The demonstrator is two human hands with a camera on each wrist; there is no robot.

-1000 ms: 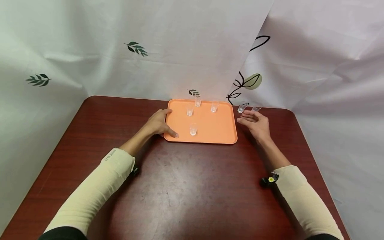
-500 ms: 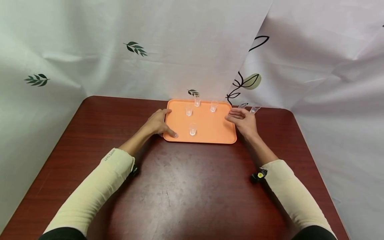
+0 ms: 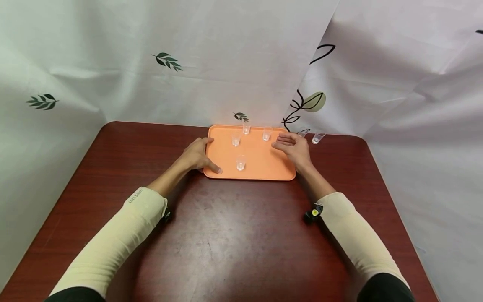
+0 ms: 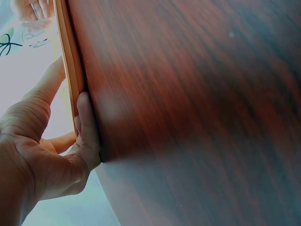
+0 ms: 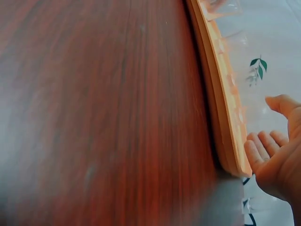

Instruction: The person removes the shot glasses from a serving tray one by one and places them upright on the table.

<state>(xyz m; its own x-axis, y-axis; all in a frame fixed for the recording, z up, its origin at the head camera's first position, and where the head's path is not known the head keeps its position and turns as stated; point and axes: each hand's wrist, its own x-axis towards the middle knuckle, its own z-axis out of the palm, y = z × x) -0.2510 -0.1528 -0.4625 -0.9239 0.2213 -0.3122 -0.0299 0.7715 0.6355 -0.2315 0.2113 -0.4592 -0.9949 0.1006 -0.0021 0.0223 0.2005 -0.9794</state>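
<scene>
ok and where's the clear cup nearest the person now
In the head view, the clear cup stands on the orange tray toward its front edge, slightly left of middle, right of the left hand.

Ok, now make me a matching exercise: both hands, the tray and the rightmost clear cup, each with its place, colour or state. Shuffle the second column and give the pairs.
Column one
1. Left hand
2. Right hand
3. Tray
4. Rightmost clear cup

Column two
A. Orange
B. On the table, off to the right of the tray
C. Gripping the tray's left end
D. Over the tray's right end, holding nothing

Pairs: 1-C, 2-D, 3-A, 4-B
</scene>
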